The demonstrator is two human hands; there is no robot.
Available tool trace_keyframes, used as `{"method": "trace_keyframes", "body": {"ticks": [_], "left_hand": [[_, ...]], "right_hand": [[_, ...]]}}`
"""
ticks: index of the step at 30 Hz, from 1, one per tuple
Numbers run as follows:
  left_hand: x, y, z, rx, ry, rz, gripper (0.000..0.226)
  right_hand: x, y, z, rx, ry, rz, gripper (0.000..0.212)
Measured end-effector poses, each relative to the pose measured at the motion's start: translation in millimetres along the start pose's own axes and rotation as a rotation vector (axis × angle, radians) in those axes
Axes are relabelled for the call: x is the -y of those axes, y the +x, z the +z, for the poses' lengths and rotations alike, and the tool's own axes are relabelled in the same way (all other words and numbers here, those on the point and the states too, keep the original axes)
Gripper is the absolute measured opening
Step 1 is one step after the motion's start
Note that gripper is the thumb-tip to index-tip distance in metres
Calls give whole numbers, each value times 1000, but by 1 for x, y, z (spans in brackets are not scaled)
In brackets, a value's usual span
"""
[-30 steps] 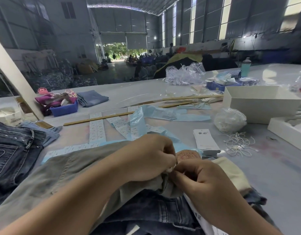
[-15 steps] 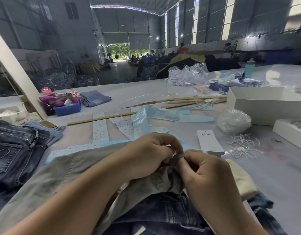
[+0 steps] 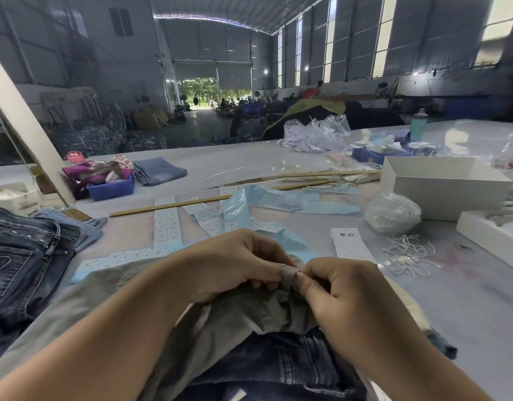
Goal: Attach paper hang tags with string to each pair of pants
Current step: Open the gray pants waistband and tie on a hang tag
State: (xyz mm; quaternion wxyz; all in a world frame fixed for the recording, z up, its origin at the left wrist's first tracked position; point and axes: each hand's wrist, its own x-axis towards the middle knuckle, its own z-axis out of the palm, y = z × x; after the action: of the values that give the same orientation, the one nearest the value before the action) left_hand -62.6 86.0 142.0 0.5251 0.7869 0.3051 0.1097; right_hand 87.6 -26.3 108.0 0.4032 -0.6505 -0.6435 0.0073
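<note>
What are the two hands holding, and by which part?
Both the left hand and right hand pinch the grey pants by a small belt loop at the waistband, raised between their fingertips.

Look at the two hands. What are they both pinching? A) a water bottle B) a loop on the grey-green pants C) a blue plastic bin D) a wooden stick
B: the left hand and right hand meet on a small belt loop raised from the grey-green pants, each with a pinching grip.
</note>
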Motion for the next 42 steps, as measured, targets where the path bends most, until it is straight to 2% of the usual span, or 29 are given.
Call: {"method": "trace_keyframes", "body": {"ticks": [2, 5, 8, 12, 17, 22, 26, 30, 33, 38, 42], "left_hand": [[2, -1, -1, -3, -62, 12, 12], [4, 1, 1, -44, -8, 24, 23], [6, 0, 4, -52, -94, 57, 4], [13, -3, 3, -78, -293, 84, 27], [16, -5, 6, -196, -332, 102, 40], [11, -6, 14, -235, -282, 119, 39], [10, -5, 15, -250, -159, 143, 36], [12, -5, 11, -272, -122, 107, 20], [13, -3, 11, -272, -67, 113, 17], [14, -3, 11, -285, 17, 119, 16], [14, -4, 13, -309, 45, 141, 11]], "right_hand": [[-3, 3, -4, 57, -48, 1, 22], [-5, 1, -3, 69, -41, -23, 27], [-5, -3, 0, -2, -34, -27, 29], [-4, 1, 3, -76, -48, -38, 14], [0, 5, 6, -73, -15, -46, 6], [-1, 9, 8, -96, -55, -69, 12], [1, 9, 9, -102, -20, -60, 5], [-2, 14, 2, 27, 53, 40, 14], [-2, 16, -2, 93, 68, 74, 20], [-3, 15, 1, 51, -26, 74, 10], [0, 11, 4, -8, -188, -17, 10]]}}
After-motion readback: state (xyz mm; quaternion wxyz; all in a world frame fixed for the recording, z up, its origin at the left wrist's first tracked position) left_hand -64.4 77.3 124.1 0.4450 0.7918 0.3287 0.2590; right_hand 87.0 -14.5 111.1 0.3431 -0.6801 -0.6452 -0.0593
